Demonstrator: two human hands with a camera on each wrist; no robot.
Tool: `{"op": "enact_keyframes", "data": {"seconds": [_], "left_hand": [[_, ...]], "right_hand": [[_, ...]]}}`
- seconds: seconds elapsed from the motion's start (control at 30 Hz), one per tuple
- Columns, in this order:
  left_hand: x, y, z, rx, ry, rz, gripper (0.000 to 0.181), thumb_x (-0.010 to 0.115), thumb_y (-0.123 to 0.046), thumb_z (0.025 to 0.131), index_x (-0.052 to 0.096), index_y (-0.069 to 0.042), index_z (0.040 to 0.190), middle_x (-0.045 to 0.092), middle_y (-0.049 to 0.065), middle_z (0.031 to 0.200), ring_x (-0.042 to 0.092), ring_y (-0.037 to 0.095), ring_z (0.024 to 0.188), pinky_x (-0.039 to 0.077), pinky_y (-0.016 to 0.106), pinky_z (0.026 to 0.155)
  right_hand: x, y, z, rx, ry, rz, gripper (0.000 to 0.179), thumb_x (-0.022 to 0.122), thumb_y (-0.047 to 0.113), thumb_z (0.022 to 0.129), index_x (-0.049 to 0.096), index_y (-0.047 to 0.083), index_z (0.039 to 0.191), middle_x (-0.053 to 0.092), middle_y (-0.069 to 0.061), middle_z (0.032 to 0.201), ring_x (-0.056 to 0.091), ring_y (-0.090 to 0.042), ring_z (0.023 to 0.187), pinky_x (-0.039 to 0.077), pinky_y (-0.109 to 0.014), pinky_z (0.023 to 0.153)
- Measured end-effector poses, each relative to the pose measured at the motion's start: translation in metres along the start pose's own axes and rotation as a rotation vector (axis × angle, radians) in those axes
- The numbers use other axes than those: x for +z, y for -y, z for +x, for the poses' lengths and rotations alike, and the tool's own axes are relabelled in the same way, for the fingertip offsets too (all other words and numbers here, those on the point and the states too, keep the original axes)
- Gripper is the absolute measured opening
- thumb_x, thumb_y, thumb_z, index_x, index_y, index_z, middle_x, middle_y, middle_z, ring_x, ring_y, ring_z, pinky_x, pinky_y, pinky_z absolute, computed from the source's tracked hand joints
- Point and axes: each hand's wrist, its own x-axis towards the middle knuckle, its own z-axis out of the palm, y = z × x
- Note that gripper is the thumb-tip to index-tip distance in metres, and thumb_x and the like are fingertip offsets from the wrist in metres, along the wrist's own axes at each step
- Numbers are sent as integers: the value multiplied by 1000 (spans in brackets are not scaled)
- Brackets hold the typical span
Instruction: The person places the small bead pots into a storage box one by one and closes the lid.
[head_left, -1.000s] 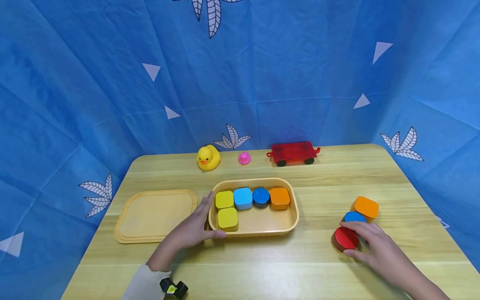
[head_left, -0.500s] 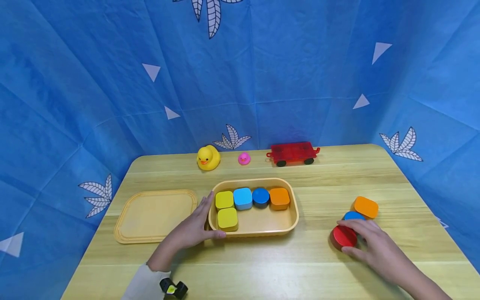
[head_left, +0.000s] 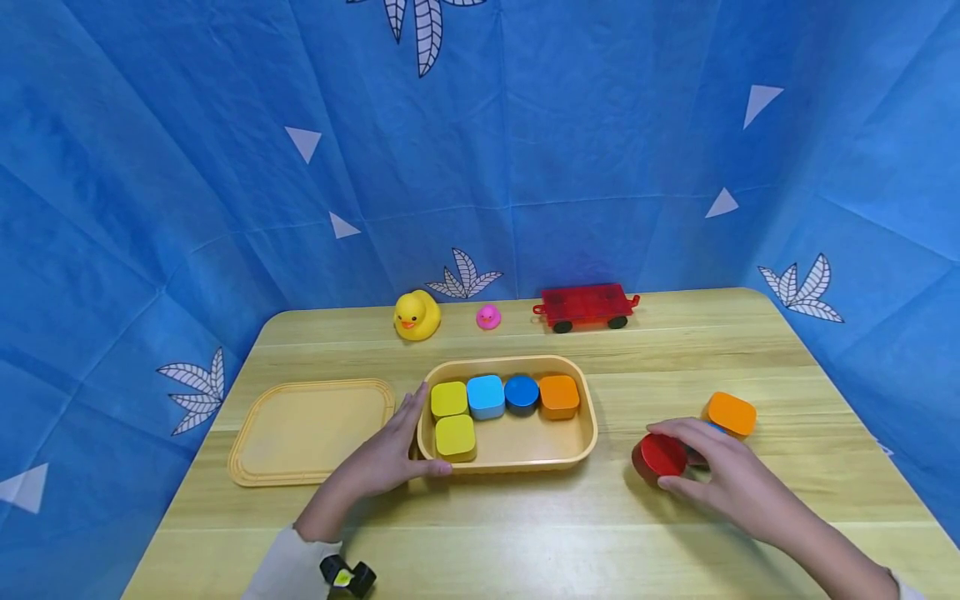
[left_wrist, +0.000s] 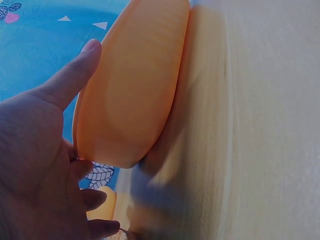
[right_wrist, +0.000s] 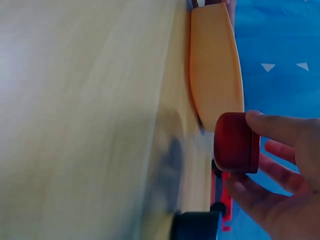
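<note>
My right hand (head_left: 731,479) pinches a red round block (head_left: 660,457) between thumb and fingers. In the right wrist view the red block (right_wrist: 234,142) is off the table, its shadow apart from it. Partly behind that hand is a blue round block (head_left: 716,427), with an orange rounded-square block (head_left: 732,413) just beyond. My left hand (head_left: 382,454) holds the left end of a tan box (head_left: 525,466), thumb at the near rim, fingers at the end wall. Inside the box sit two yellow blocks (head_left: 455,436), a light blue block (head_left: 486,395), a dark blue round block (head_left: 522,392) and an orange block (head_left: 559,395).
A flat tan lid (head_left: 311,429) lies left of the box. Along the back edge stand a yellow duck (head_left: 417,315), a small pink duck (head_left: 489,317) and a red wheeled wagon (head_left: 587,307). A blue patterned cloth (head_left: 480,167) hangs behind and beside the table.
My right hand has moved left with the red block, lifting it away from the blue round block, which the hand now mostly covers. The left hand has stayed on the box.
</note>
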Motion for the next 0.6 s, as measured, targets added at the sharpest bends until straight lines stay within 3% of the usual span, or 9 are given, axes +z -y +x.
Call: {"op": "enact_keyframes", "data": {"seconds": [0.27,0.43,0.6], "left_hand": [[0,0,0,-6,1,0,126,81,-57,83,-7,-28,167,3,12,174,6,35,159,25,63,121],[0,0,0,-10,6,-7,125,81,-58,83,-7,-28,167,3,12,174,5,34,159,25,63,121],[0,-1,-1,-19,9,-13,126,82,-58,82,-6,-29,167,2,13,173,5,35,159,25,63,121]], "right_hand": [[3,12,22,-101,4,-3,63,93,11,75,66,18,132,65,5,125,61,-4,96,60,-28,78],[5,19,38,-118,22,-3,62,91,12,78,65,19,134,63,8,127,59,-4,99,58,-28,82],[10,30,56,-123,61,75,62,89,10,80,64,16,137,62,4,132,61,-9,104,58,-27,86]]}}
